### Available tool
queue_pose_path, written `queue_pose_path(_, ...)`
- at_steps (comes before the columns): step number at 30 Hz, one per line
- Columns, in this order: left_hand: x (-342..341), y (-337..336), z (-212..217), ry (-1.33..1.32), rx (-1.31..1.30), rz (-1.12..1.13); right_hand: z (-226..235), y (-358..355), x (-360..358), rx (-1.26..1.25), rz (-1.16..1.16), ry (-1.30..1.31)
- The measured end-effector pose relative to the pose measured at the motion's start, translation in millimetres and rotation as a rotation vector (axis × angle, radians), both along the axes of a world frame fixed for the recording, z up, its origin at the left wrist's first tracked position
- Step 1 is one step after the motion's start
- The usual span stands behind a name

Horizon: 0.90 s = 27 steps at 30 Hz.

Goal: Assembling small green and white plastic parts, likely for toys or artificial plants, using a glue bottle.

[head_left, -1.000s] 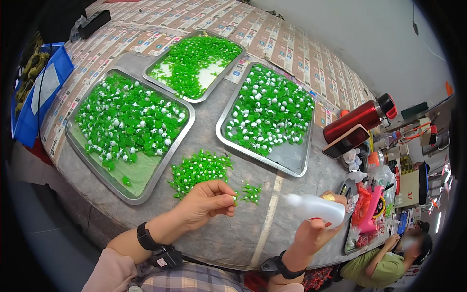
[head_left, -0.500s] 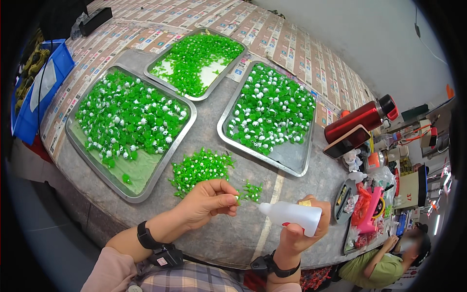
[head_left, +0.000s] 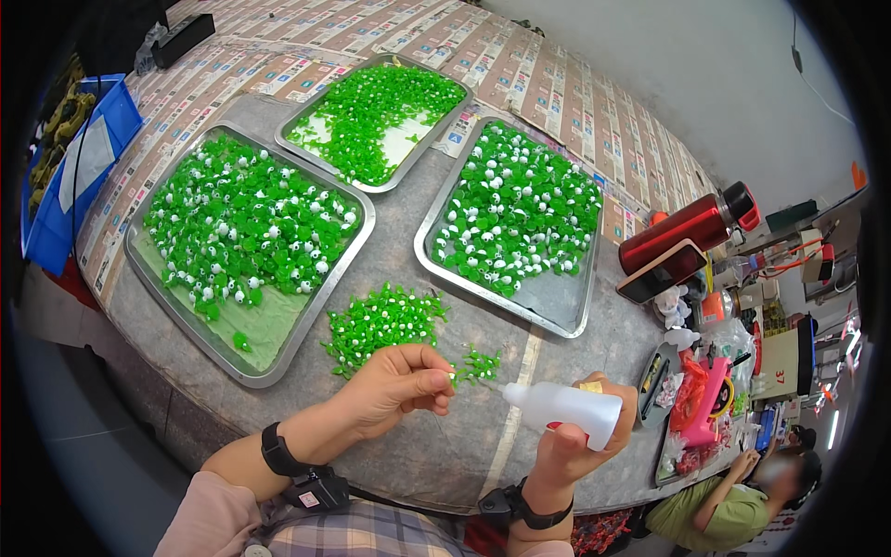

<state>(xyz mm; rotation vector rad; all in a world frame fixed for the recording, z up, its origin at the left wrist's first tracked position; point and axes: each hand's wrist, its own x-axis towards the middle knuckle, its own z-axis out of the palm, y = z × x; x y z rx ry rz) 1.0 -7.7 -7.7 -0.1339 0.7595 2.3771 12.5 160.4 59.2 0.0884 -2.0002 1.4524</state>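
Between the thumb and forefinger of my left hand (head_left: 397,392) is a small green piece, of which only a bit shows at the fingertips. My right hand (head_left: 580,455) is wrapped round a white squeeze bottle (head_left: 566,408), tilted on its side. Its thin nozzle points left at the pinched piece, with a short gap between them. Just beyond my left hand lies a pile of small green-and-white pieces (head_left: 385,325) on the grey table cover (head_left: 390,473). A smaller cluster of green pieces (head_left: 480,365) sits to its right, near the nozzle.
Metal trays of green pieces, many with white balls, stand at left (head_left: 278,362), far middle (head_left: 376,186) and right (head_left: 580,320). Further right are a red flask (head_left: 677,232), a phone (head_left: 664,271) and a pink tool (head_left: 707,404). A co-worker (head_left: 715,511) sits at lower right.
My right hand has drawn the squeeze bottle slightly to the right, widening the gap between its nozzle and the pinched piece. My left hand has stayed almost still.
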Motion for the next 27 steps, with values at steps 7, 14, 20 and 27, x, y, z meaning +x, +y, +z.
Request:
queue_pose_path(7, 0, 0, 0, -0.009, -0.016, -0.003, -6, 4, -1, 0.109, -0.052, 0.018)
queue_pose_path(14, 2, 3, 7, 0.256, -0.234, 0.206, -6, 11, 5, 0.002, 0.044, 0.015)
queue_pose_path(20, 2, 5, 4, 0.311, -0.252, 0.255, -12, 14, 4, -0.031, 0.119, 0.009)
queue_pose_path(27, 3, 4, 4, 0.323, -0.271, 0.27, -7, 6, 2, 0.083, 0.041, 0.001)
